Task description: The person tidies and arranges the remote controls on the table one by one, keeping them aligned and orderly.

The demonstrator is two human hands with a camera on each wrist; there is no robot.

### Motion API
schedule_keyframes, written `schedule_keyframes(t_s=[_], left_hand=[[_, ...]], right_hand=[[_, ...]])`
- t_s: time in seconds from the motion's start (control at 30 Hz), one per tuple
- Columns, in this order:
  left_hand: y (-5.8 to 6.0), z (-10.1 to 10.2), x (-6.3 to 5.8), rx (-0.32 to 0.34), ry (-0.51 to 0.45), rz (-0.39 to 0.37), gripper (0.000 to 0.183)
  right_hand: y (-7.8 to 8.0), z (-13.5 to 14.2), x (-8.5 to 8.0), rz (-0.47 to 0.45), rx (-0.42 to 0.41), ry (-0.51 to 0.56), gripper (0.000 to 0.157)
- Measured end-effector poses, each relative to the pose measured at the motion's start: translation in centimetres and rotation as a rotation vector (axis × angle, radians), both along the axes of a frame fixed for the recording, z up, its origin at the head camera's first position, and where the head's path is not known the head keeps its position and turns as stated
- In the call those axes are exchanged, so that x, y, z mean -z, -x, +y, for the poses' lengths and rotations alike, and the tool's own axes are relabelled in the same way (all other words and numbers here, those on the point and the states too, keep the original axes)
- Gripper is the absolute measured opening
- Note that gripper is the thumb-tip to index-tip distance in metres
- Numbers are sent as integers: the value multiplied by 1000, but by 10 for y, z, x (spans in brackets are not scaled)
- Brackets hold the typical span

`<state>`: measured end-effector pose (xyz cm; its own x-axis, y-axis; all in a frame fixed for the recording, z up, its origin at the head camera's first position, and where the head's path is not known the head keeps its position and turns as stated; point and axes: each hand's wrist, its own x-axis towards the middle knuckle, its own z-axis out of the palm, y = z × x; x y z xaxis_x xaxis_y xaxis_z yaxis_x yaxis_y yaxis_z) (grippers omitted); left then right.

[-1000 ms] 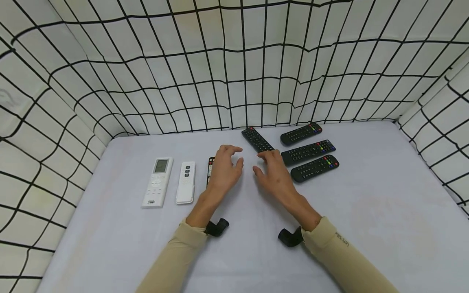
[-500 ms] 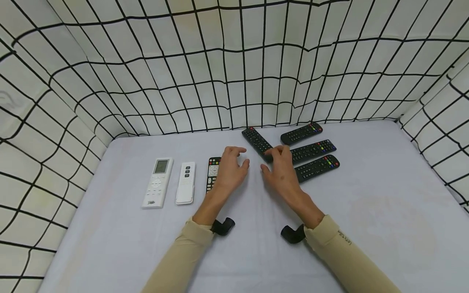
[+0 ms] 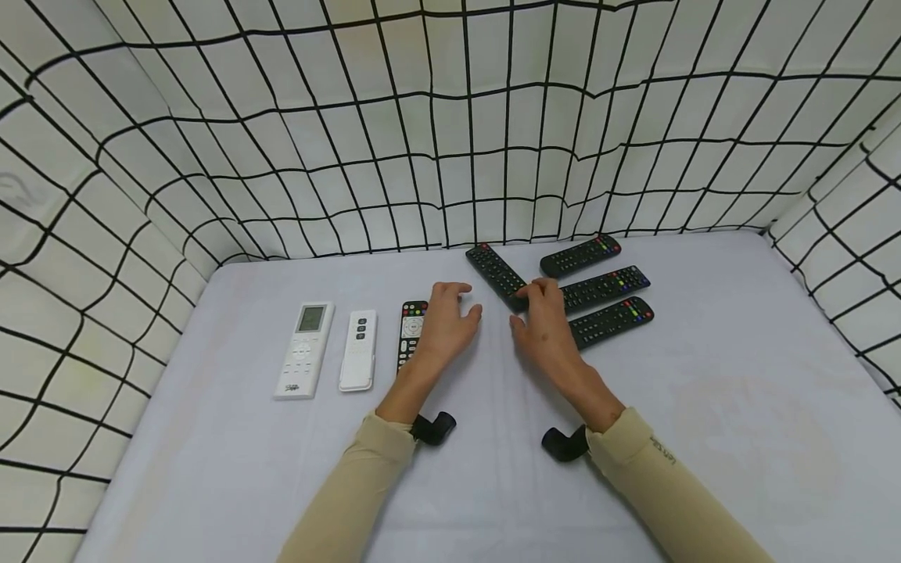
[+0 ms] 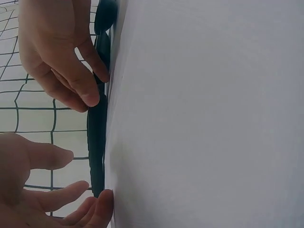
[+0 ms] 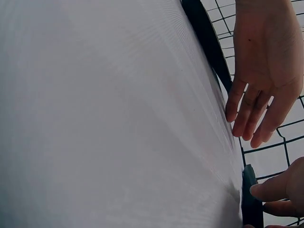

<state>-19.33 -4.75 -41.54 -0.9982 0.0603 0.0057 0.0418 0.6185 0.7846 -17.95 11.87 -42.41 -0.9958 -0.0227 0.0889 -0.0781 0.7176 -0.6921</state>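
In the head view, my left hand [image 3: 448,327] is held over the table with fingers loosely bent and nothing in its grasp. It partly covers a black remote control with white buttons [image 3: 412,327]. My right hand [image 3: 547,328] hovers at the lower end of a slanted black remote control [image 3: 495,271], fingers relaxed; contact is hard to tell. It hides the left ends of a middle black remote control [image 3: 607,288] and a front black remote control [image 3: 614,320]. Both wrist views show the two hands apart, with dark remotes [image 4: 97,142] seen edge-on behind them.
Another black remote control [image 3: 580,256] lies at the back right. On the left are a white air-conditioner remote [image 3: 305,350] with a display and a slim white remote [image 3: 358,350]. Black netting [image 3: 468,148] over white walls borders the white-covered table [image 3: 711,407].
Both hands have shifted to the right, my right hand now over the left ends of two black remotes. More of the white-buttoned remote shows beside my left hand. The remotes stay in place.
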Motion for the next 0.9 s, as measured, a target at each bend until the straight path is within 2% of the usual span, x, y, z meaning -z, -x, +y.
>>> schedule_keyframes(t_s=[0.2, 0.43, 0.6, 0.9], left_hand=[[3, -1, 1, 2, 9, -25, 45], [11, 2, 0, 9, 66, -61, 54], [20, 5, 0, 1, 68, -94, 67], [30, 4, 1, -83, 54, -132, 81]], right_hand=[[3, -1, 0, 23, -9, -48, 31], [3, 2, 1, 50, -27, -87, 21], [4, 5, 1, 23, -34, -70, 23], [5, 5, -1, -14, -47, -48, 35]])
